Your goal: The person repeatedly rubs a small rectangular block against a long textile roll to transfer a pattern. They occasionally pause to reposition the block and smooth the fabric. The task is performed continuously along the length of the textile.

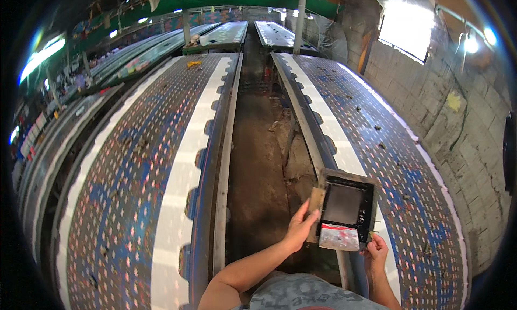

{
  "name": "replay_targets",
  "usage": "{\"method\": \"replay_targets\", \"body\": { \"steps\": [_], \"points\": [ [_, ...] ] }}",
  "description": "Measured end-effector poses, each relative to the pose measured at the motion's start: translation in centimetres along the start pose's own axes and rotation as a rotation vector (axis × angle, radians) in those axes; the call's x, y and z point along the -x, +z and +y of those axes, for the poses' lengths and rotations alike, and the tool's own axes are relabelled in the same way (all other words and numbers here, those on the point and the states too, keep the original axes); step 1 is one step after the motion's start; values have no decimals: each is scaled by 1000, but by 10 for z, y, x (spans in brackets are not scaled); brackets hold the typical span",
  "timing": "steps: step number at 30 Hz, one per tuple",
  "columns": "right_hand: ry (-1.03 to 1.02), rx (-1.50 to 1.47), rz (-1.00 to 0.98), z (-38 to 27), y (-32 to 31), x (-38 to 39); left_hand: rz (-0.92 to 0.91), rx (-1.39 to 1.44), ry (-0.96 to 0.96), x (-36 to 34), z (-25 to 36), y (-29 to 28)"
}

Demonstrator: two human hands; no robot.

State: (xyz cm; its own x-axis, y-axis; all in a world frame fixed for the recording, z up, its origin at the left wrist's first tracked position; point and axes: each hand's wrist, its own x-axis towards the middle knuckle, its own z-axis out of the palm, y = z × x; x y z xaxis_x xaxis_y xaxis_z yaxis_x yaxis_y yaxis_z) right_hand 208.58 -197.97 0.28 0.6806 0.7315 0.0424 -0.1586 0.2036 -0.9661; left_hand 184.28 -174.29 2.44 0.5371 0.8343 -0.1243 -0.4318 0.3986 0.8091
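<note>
In front of me, over the near end of the right-hand table, is a small screen-printing frame [370, 202] with a black border and a dark mesh panel [343, 203] in its middle. My left hand [300, 226] is closed on its left side, where a light wooden strip [316, 199] sticks out. At its lower right corner, my right hand [376, 249] has the fingers closed on the edge. Across the lower part of the frame lies a flat, whitish, smeared blade with a red edge [339, 238], which looks like a squeegee. It touches neither hand visibly.
Long printing tables run away on both sides, the left table [129, 164] and right table [393, 148], with patterned surfaces and white strips [183, 164]. Between them lies a narrow brown aisle [258, 148]. A block wall [458, 116] bounds the right; a pole [300, 22] stands ahead.
</note>
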Motion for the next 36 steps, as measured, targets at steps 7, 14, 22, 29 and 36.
{"method": "replay_targets", "body": {
  "steps": [7,14,22,29,36],
  "points": [
    [166,-56,-202,51,126,-161,269,105,35,-117,73,-84],
    [272,-172,-385,95,262,-305,410,280,3,-215,113,-190],
    [275,-106,-727,130,452,-526,406,419,227,-384,196,-281],
    [334,-137,-593,135,566,-710,428,429,151,-579,263,-296],
    [-116,188,-605,175,615,-870,386,389,108,-769,303,-310]
  ]
}}
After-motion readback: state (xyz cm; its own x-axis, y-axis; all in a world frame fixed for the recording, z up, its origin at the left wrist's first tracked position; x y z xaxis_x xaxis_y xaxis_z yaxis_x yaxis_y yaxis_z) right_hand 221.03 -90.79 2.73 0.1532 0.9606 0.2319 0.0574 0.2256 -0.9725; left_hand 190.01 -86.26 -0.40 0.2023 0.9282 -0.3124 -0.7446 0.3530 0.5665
